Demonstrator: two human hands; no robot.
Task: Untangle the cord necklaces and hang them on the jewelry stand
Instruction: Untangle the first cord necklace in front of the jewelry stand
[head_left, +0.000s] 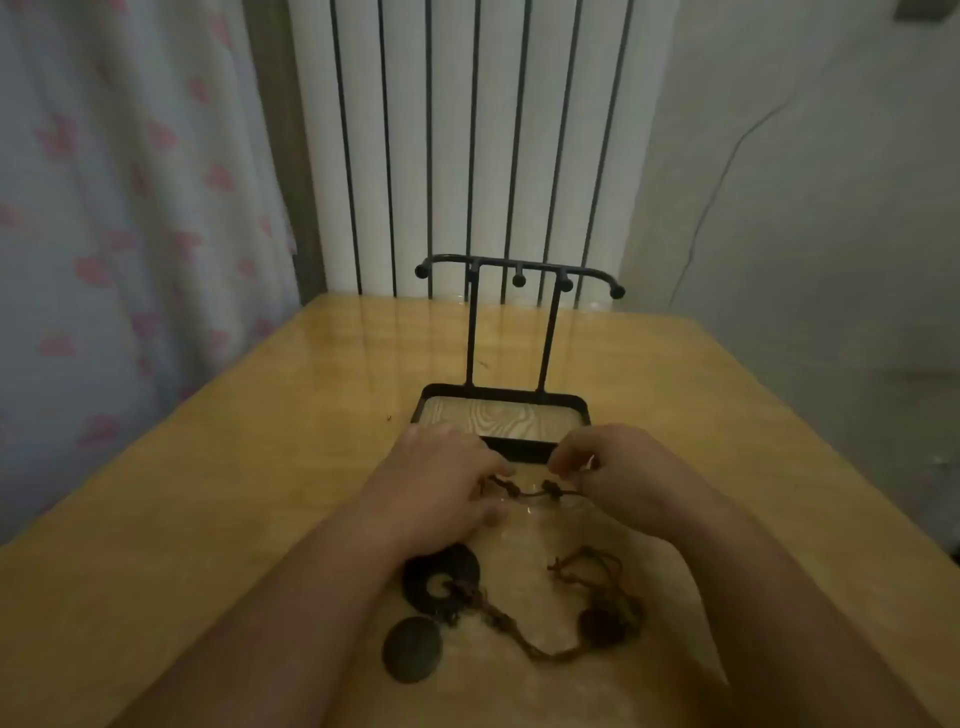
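Note:
A black metal jewelry stand (519, 270) with a knobbed top bar and a wood-lined base tray (501, 397) stands at the middle of the table; nothing hangs on it. Just in front of the tray, my left hand (441, 483) and my right hand (618, 473) pinch a brown knotted cord (524, 491) stretched between them. Nearer to me lie tangled brown cords (524, 644) with a black ring pendant (441, 579), a dark round disc pendant (413, 649) and a dark reddish oval pendant (602, 626).
The yellow wooden table (208, 493) runs back to a white ribbed radiator (467, 130). A curtain with pink shapes (130, 208) hangs at the left. A grey wall (805, 208) is at the right.

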